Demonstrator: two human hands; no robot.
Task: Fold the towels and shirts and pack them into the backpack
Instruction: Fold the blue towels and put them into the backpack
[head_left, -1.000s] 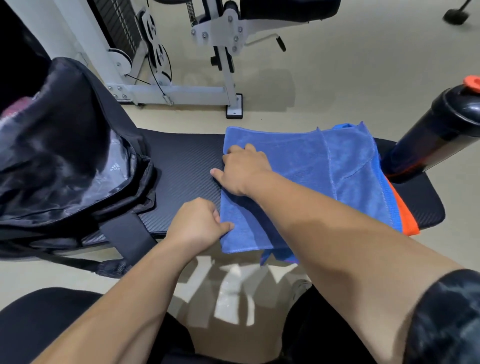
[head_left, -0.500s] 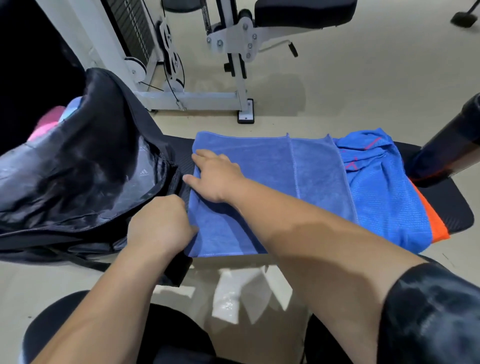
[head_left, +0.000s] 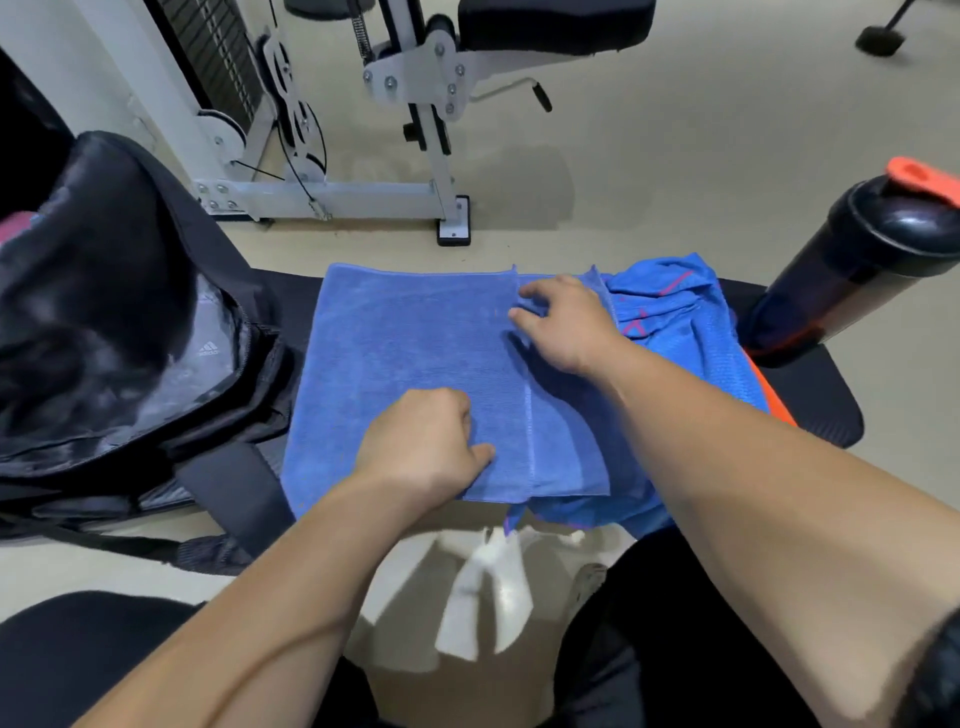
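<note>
- Your right grip (head_left: 566, 327) pinches the towel (head_left: 415, 353) at the far end of its hemmed seam. Your left grip (head_left: 423, 441), fingers curled, presses the near edge; whether it holds cloth is unclear.
- The towel lies flat on the bench (head_left: 821, 415), its seam running near to far.
- The backpack (head_left: 104, 312) lies just to the left, nearer your left grip.

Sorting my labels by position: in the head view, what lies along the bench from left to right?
Black backpack → blue towel → blue shirt → orange cloth → black shaker bottle.
</note>
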